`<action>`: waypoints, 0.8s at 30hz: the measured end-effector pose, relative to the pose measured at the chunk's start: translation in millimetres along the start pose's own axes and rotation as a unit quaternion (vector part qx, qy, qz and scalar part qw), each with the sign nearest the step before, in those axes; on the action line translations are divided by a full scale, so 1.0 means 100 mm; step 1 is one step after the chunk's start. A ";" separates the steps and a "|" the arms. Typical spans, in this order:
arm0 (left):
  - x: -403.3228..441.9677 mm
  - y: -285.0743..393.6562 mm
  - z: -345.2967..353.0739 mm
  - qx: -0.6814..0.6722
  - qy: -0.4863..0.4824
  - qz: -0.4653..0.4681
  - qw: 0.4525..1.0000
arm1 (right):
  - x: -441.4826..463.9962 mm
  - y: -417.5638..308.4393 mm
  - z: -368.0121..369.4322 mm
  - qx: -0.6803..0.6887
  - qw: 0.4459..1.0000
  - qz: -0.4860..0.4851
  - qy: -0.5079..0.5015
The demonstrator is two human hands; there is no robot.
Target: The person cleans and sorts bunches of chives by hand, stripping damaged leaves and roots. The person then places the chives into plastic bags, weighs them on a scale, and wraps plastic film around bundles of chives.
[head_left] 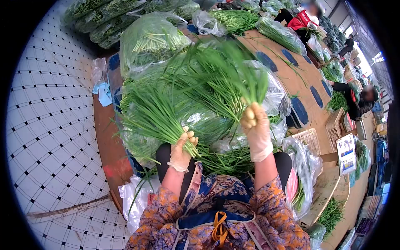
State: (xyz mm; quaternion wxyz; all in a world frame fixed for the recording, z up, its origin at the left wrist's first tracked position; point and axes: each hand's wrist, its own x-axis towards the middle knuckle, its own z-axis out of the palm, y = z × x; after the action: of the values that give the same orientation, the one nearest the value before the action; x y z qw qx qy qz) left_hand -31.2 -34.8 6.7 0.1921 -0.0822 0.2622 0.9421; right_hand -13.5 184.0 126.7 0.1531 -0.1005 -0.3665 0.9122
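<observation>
My left hand (182, 152), in a thin pale glove, is closed round the stem ends of a bunch of long green stalks (152, 114) whose leaves point up and to the left. Raised a little higher on the right, my gloved right hand (255, 121) grips a second bunch of green stalks (254, 81), its leafy tops blurred by motion. Beneath and between both hands lies a heap of loose green stalks (208, 79) on clear plastic. More stalks (225, 161) rest across my lap.
A full clear bag of greens (152, 43) stands behind the heap. Stacked bagged greens (106, 21) lie at the back left. Plastic crates (323, 189) and an upright printed card (346, 154) are at the right. Two people (360, 102) sit farther off on the right.
</observation>
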 end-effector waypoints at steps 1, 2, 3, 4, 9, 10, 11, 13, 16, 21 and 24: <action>0.02 -0.02 -0.02 -0.005 0.002 -0.008 1.000 | 0.04 -0.07 -0.06 0.032 0.997 -0.003 -0.068; 0.03 -0.03 -0.03 -0.010 0.003 -0.015 1.000 | 0.05 -0.08 -0.06 -0.012 0.999 -0.006 -0.045; 0.02 -0.04 -0.01 -0.011 0.002 -0.015 1.000 | 0.06 -0.08 -0.06 -0.055 0.998 -0.009 -0.021; 0.01 -0.05 0.01 -0.013 0.011 -0.030 0.999 | 0.11 0.04 -0.17 -0.055 0.997 0.042 0.021; -0.04 -0.10 0.03 -0.003 0.022 -0.072 0.997 | -0.02 0.30 -0.22 0.013 0.993 0.108 0.038; -0.06 -0.11 0.03 0.004 0.023 -0.072 0.997 | -0.05 0.29 -0.18 0.028 0.993 0.109 0.024; -0.06 -0.14 0.02 -0.006 0.021 -0.086 0.996 | -0.05 0.30 -0.19 0.029 0.993 0.110 0.023; -0.08 -0.20 0.02 0.007 0.035 -0.108 0.994 | -0.03 0.31 -0.23 -0.014 0.993 0.115 0.024; -0.13 -0.29 0.02 0.015 0.033 -0.124 0.992 | -0.09 0.36 -0.25 -0.103 0.991 0.080 0.009; -0.21 -0.30 0.16 0.073 0.023 -0.151 0.986 | -0.27 0.65 -0.38 -0.798 0.596 -0.029 -0.085; -0.16 -0.41 0.03 0.118 -0.033 -0.176 0.977 | -0.62 1.05 -0.42 -0.853 0.478 -0.099 -0.187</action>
State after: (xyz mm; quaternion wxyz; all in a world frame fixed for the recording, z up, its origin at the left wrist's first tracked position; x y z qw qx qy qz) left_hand -0.1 -5.8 -5.3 0.3720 -0.0731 0.3465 0.8580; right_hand 35.3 117.1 28.4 0.0092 0.0284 -0.9915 0.1270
